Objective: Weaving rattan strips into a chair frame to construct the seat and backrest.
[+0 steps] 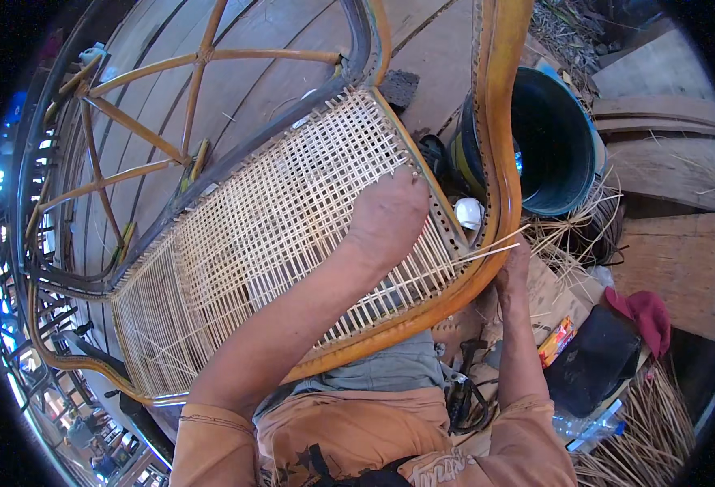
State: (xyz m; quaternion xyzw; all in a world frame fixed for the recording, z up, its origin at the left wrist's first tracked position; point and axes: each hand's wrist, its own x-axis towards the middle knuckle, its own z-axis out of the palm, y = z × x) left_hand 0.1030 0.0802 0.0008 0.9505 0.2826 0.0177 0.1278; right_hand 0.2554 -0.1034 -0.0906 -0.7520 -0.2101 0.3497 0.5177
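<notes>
Left hand (391,213) curled over cane weave (292,180) inside rattan frame (497,114), right hand (514,265) at frame's outer edge by loose strands (495,246), can't tell what either's fingers pinch, strands probably best drawn flat, untwisted, evenly taut, weave kept square

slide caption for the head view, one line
Left hand on a partly woven cane panel, right hand by the edge of its curved frame.
</notes>
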